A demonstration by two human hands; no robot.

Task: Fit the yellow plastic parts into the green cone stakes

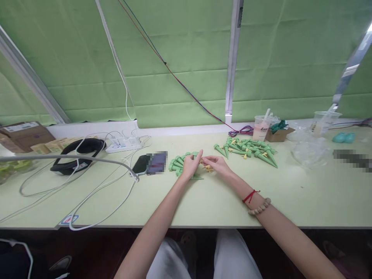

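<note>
My left hand [190, 164] is closed round a green plastic cone spike [197, 176] whose tip pokes out below it on the pale green table [203, 201]. My right hand [216, 163] meets it from the right, fingers pinched on a small yellow part [207, 167]. A small heap of green spikes [177, 162] lies just left of my left hand. A bigger heap of green spikes with yellow pieces [250, 150] lies behind and right of my right hand.
A phone [141, 164] lies left of the small heap. White cables [95, 186], a power strip [123, 144] and black headphones [77, 155] fill the left. Plastic cups [260, 128], a small cardboard box [277, 134] and clear bags [309, 149] stand at the right.
</note>
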